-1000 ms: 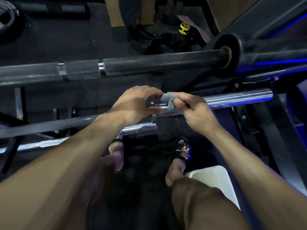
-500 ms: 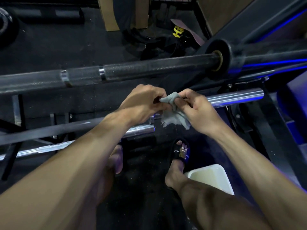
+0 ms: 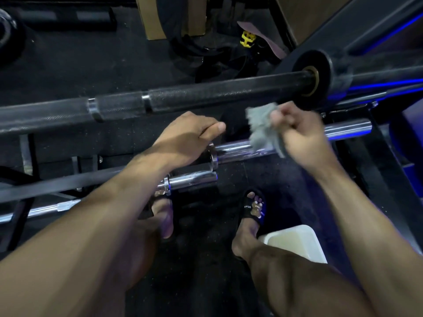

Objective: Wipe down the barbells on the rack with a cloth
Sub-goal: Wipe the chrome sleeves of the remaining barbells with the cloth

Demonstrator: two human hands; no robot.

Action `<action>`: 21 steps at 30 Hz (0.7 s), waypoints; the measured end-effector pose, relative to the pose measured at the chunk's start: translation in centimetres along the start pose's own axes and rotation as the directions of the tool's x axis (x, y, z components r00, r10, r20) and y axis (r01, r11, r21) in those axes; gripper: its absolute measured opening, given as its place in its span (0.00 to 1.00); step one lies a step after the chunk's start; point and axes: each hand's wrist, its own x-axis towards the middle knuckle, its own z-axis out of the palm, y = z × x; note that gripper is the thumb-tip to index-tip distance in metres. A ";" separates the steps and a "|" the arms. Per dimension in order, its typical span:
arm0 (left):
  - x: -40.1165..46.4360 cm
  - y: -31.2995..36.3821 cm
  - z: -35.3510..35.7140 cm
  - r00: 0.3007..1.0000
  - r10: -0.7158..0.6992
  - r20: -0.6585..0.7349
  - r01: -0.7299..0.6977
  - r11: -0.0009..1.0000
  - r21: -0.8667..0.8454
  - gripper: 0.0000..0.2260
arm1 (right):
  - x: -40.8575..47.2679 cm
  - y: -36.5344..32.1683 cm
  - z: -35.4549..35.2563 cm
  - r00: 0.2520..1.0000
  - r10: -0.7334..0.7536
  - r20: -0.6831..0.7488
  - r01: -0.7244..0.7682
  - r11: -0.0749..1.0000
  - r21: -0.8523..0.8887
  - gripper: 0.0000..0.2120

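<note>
A black knurled barbell (image 3: 206, 94) runs across the upper part of the view, its collar at the right. Below it lies a chrome barbell sleeve (image 3: 240, 148), and a shorter chrome sleeve (image 3: 192, 180) sits lower left. My right hand (image 3: 297, 131) grips a grey cloth (image 3: 263, 129), which hangs loose just above the chrome sleeve, blurred by motion. My left hand (image 3: 190, 138) hovers over the chrome sleeve's collar with fingers loosely curled and thumb out, holding nothing.
A white plastic tub (image 3: 295, 242) stands on the dark floor by my right foot in a black sandal (image 3: 253, 208). Black rack frame bars (image 3: 57, 184) cross at the left. Straps and a yellow clip (image 3: 247, 38) lie beyond the bars.
Both hands held the cloth together at the chrome sleeve. My left hand has let go, and my right hand has drawn the cloth to the right and up, letting it unfold.
</note>
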 end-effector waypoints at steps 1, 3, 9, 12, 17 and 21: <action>-0.2 -0.5 -0.2 1.000 -0.015 0.024 0.015 0.999 0.037 0.17 | 0.1 0.7 -0.9 0.995 -0.012 -0.096 0.006 0.998 -0.068 0.20; -0.8 -1.7 -0.2 0.994 -0.062 0.091 0.048 0.989 0.142 0.18 | -0.2 2.7 -2.0 0.980 -0.038 -0.194 0.004 0.985 -0.172 0.15; -1.6 -2.8 0.7 0.984 -0.130 0.123 0.095 0.963 0.253 0.24 | -1.6 5.8 2.4 0.993 -0.044 0.107 0.085 0.902 -0.423 0.18; -1.4 -2.4 1.3 0.989 -0.121 0.088 0.092 0.955 0.282 0.21 | -2.4 4.2 6.8 0.893 -0.263 0.366 0.437 0.705 -0.559 0.24; -0.7 -2.3 1.3 0.985 -0.160 0.072 0.132 0.947 0.293 0.23 | -2.6 4.9 5.9 0.831 -0.263 0.491 0.534 0.626 -0.568 0.26; -0.6 -2.2 1.5 0.981 -0.175 0.078 0.143 0.941 0.308 0.20 | -3.3 7.2 2.4 0.951 -0.220 0.219 0.310 0.645 -0.699 0.25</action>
